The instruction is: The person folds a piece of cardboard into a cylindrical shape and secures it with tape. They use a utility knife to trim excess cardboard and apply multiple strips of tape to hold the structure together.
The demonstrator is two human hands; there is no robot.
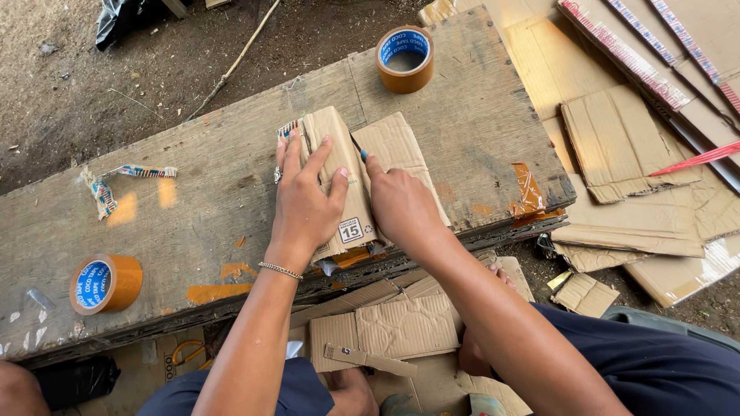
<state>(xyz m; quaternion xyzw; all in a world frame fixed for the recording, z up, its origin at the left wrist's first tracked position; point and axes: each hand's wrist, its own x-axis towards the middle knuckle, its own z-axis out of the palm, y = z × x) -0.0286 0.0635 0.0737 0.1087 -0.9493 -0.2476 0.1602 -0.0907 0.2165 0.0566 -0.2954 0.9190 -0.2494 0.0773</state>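
Note:
My left hand (304, 202) lies flat, fingers spread, on a folded piece of brown cardboard (343, 135) on a weathered wooden board (193, 192). My right hand (398, 202) rests next to it on the cardboard's right half, gripping a small blue-tipped tool (363, 154) whose tip touches the crease between the two flaps. A thin chain bracelet (280, 270) circles my left wrist. The cardboard's near edge is hidden under my hands.
Two rolls of brown tape sit on the board: one at the far edge (405, 59), one at the near left (105, 283). A crumpled printed strip (116, 181) lies at left. Cardboard sheets (624, 146) pile up on the right, scraps (401, 327) by my knees.

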